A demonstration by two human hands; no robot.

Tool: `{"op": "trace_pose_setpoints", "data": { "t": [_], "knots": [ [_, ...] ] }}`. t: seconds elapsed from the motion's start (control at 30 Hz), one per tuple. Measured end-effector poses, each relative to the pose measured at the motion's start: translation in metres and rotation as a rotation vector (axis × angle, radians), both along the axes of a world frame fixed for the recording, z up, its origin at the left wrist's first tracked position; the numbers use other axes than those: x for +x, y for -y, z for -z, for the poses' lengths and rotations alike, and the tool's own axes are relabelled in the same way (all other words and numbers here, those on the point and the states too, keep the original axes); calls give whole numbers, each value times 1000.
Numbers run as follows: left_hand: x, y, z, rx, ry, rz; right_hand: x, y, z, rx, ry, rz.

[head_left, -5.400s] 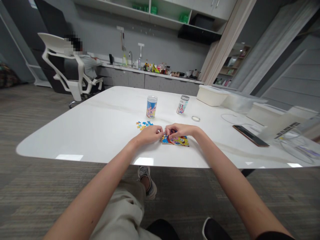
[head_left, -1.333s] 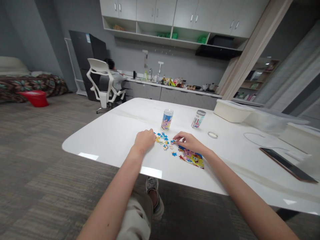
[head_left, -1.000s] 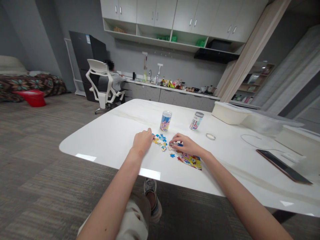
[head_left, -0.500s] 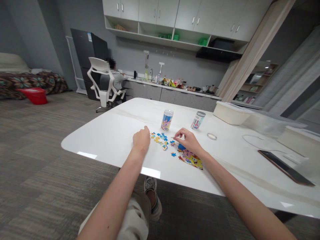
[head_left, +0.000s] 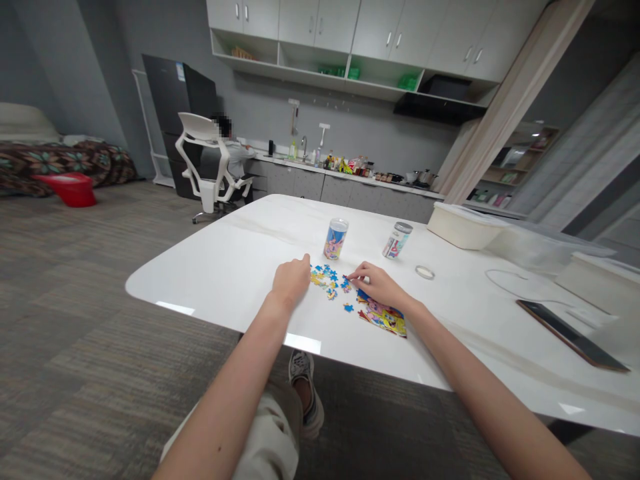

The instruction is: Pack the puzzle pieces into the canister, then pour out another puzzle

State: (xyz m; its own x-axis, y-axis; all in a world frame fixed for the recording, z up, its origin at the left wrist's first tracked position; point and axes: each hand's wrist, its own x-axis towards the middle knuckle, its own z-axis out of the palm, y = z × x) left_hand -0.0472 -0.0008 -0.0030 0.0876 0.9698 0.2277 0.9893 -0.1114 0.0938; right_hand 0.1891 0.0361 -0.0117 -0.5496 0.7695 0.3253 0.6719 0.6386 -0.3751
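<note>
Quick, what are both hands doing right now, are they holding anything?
Left hand: curled beside the loose pieces; can't tell if it holds one.
Right hand: fingertips at a small puzzle piece; can't tell if gripped.

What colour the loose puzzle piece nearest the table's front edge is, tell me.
The piece is mostly blue; the head view shows it.

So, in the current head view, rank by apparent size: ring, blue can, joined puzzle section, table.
Largest to smallest:
table
joined puzzle section, partly hidden by the right hand
blue can
ring
</note>
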Motion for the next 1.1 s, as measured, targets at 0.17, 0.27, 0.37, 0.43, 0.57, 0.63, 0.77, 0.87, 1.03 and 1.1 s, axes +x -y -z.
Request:
{"op": "trace_pose_setpoints", "data": {
  "t": [0.17,0.27,0.37,0.43,0.57,0.63,0.77,0.87,1.03,1.1],
  "knots": [
    [5,0,1,56,38,231,0,7,-10,-14,12,-114],
    [6,1,0,36,67,381,-1,10,-13,-40,38,-152],
    [6,2,0,-1,64,399,-2,12,-14,-63,41,-174],
    [6,1,0,0,52,388,-3,13,-13,-71,29,-179],
    [6,-1,3,37,42,369,-4,12,-12,-65,23,-184],
    [6,-1,5,49,40,371,-4,11,-12,-44,15,-186],
    [7,-1,4,45,45,378,-3,11,-14,-22,-4,-192],
    [8,0,1,39,51,382,-3,14,-17,-66,7,-224],
    [8,0,0,50,49,396,-4,16,-19,-98,7,-233],
    [7,0,1,41,65,407,-5,16,-18,-92,12,-226]
  ]
}}
